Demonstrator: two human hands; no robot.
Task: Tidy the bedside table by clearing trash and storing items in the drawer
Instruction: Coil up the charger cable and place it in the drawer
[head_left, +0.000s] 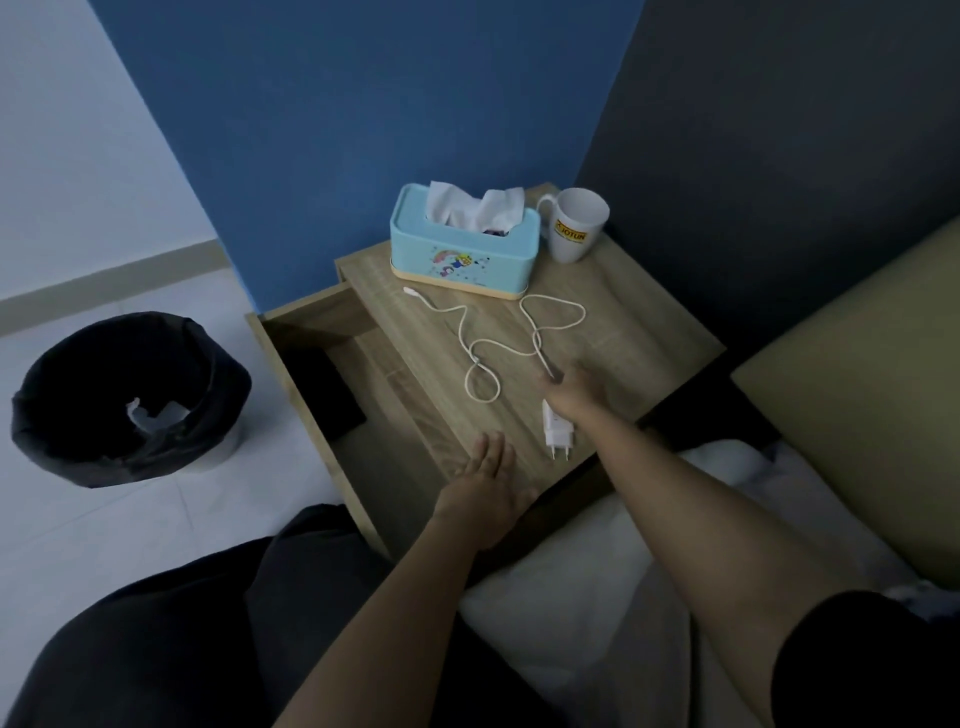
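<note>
A white charging cable (498, 338) lies looped across the wooden bedside table (649, 332). My right hand (576, 392) pinches the cable's near end, just above the white plug adapter (557, 428) lying flat by the front edge. My left hand (485, 486) rests flat and open on the table's front left corner. The drawer (311, 332) stands pulled out to the left, with a dark flat object (332, 392) inside. A light-blue tissue box (465, 241) and a white mug (576, 223) stand at the back.
A black-lined bin (130, 395) holding a crumpled white scrap stands on the tiled floor at the left. The bed with white bedding (623, 571) and a tan headboard (857, 389) borders the table on the right. Blue wall behind.
</note>
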